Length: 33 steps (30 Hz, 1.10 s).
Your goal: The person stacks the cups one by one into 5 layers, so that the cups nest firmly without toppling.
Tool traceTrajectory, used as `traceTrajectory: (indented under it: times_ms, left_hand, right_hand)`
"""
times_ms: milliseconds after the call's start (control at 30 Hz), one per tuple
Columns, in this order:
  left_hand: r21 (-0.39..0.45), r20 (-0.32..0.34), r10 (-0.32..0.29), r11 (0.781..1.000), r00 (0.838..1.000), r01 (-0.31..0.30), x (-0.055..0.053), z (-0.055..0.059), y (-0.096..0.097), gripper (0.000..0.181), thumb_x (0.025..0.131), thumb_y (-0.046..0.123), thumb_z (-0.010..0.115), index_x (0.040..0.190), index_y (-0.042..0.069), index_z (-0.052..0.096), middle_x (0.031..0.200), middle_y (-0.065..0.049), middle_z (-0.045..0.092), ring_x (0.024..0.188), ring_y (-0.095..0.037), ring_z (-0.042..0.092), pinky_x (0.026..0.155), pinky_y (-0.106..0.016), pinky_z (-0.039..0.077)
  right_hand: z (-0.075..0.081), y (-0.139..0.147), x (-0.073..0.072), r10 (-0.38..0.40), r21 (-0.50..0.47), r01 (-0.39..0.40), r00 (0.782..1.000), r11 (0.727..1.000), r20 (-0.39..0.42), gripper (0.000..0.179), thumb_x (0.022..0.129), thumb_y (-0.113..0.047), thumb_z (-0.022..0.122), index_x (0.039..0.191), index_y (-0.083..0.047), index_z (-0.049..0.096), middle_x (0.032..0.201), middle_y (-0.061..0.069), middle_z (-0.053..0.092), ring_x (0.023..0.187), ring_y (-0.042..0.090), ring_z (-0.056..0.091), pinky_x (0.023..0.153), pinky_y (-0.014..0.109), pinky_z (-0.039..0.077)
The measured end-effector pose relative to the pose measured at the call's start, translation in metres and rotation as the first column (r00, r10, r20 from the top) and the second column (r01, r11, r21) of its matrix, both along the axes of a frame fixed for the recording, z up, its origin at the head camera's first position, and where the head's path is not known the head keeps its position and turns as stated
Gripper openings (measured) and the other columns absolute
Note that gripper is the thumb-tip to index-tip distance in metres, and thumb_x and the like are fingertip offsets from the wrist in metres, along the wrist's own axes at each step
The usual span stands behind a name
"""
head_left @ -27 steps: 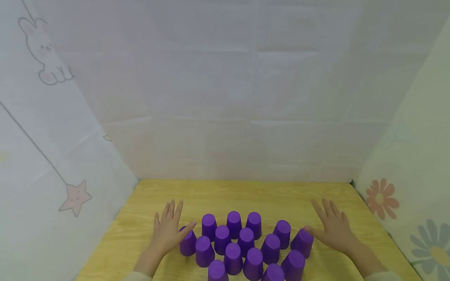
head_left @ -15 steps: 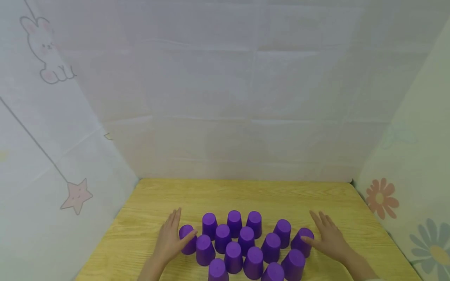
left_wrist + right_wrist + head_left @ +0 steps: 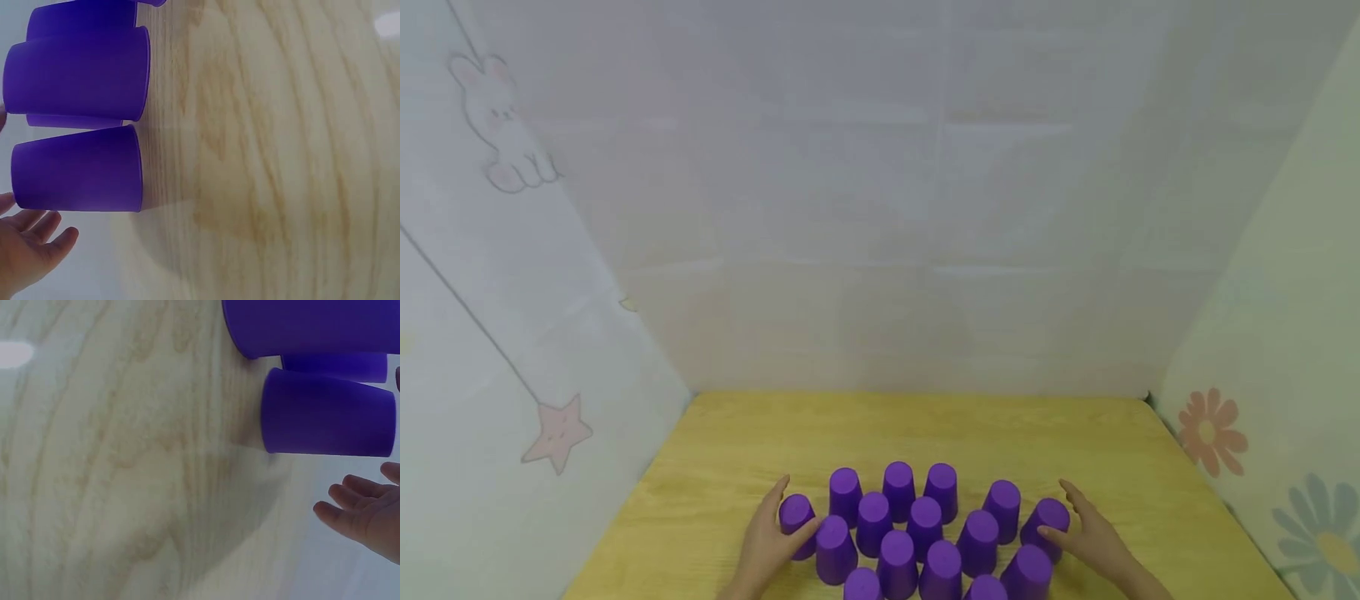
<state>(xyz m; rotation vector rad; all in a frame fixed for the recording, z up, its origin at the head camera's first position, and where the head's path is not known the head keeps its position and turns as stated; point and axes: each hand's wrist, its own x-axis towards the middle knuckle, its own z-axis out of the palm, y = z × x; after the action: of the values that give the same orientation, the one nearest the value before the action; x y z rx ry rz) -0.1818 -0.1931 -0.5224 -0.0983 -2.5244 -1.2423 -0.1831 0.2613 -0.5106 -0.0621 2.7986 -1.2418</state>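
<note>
Several purple cups stand upside down in a cluster on the table. My left hand (image 3: 763, 537) is at the leftmost cup (image 3: 797, 513), its thumb crossing the near side and its fingers reaching along the outer side. In the left wrist view, relaxed fingers (image 3: 42, 240) lie close beside that cup (image 3: 78, 172) near its upturned base. At the other end, my right hand (image 3: 1093, 537) spans the rightmost cup (image 3: 1047, 518), thumb overlapping its front. The right wrist view has the loosely bent fingers (image 3: 353, 503) apart from that cup (image 3: 328, 415), with a gap showing.
Between the hands stand other upturned cups, such as a back one (image 3: 898, 485) and a front one (image 3: 940, 571). The wooden table (image 3: 880, 421) ends at a pale cloth backdrop (image 3: 880, 250), with printed cloth sides left and right.
Both hands have come down and nearer, from spread fingers beside the cluster to thumbs and fingers around the two outermost cups. The cups keep their layout; the view has tilted slightly.
</note>
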Motion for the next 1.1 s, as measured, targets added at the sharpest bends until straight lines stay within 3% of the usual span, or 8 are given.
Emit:
traceTrajectory:
  times_ms: [267, 467, 600, 767, 1100]
  left_hand:
    - [0.006, -0.020, 0.006, 1.000, 1.000, -0.006, 0.005, -0.016, 0.001, 0.072, 0.070, 0.028, 0.071, 0.124, -0.006, 0.038, 0.110, -0.023, 0.050, 0.092, -0.032, 0.053, 0.080, -0.045, 0.042]
    - [0.107, 0.012, 0.006, 0.994, 1.000, -0.007, 0.006, -0.022, 0.002, 0.064, 0.072, 0.017, 0.070, 0.123, -0.006, 0.039, 0.103, -0.025, 0.053, 0.090, -0.037, 0.054, 0.073, -0.044, 0.046]
    - [0.210, 0.062, 0.015, 0.977, 0.998, -0.027, 0.005, -0.024, 0.002, 0.061, 0.072, 0.015, 0.070, 0.122, -0.003, 0.040, 0.105, -0.026, 0.052, 0.094, -0.040, 0.051, 0.074, -0.045, 0.046]
    - [0.322, 0.070, 0.021, 0.946, 0.997, -0.043, 0.004, -0.025, -0.001, 0.055, 0.070, 0.017, 0.072, 0.118, 0.003, 0.049, 0.105, -0.016, 0.056, 0.098, -0.031, 0.050, 0.077, -0.040, 0.046]
    - [0.422, 0.116, -0.020, 0.906, 0.993, -0.031, 0.003, -0.026, -0.004, 0.059, 0.068, 0.018, 0.073, 0.119, 0.002, 0.049, 0.114, -0.016, 0.052, 0.107, -0.030, 0.045, 0.085, -0.041, 0.040]
  right_hand:
    - [-0.016, -0.009, 0.002, -0.098, -0.162, 0.098, 0.995, 0.982, 0.009, 0.083, 0.073, -0.033, 0.068, 0.132, 0.001, 0.021, 0.121, 0.030, 0.038, 0.109, 0.043, 0.038, 0.085, 0.050, 0.037]
    - [-0.018, -0.014, 0.002, -0.143, -0.247, 0.139, 0.990, 0.959, 0.004, 0.077, 0.071, -0.022, 0.071, 0.129, 0.003, 0.027, 0.110, 0.022, 0.051, 0.098, 0.033, 0.050, 0.079, 0.039, 0.044]
    - [-0.019, -0.017, 0.002, -0.174, -0.267, 0.165, 0.985, 0.949, -0.008, 0.069, 0.071, -0.019, 0.071, 0.124, 0.004, 0.034, 0.106, 0.023, 0.052, 0.097, 0.034, 0.051, 0.078, 0.039, 0.045]
    - [-0.022, -0.019, 0.002, -0.210, -0.271, 0.187, 0.976, 0.944, -0.057, 0.058, 0.070, -0.017, 0.071, 0.115, 0.004, 0.040, 0.107, 0.023, 0.051, 0.101, 0.036, 0.047, 0.084, 0.043, 0.040]
    - [-0.026, -0.020, 0.008, -0.247, -0.320, 0.220, 0.968, 0.922, -0.047, 0.056, 0.072, -0.019, 0.070, 0.116, 0.002, 0.042, 0.112, 0.022, 0.049, 0.104, 0.035, 0.045, 0.085, 0.040, 0.041]
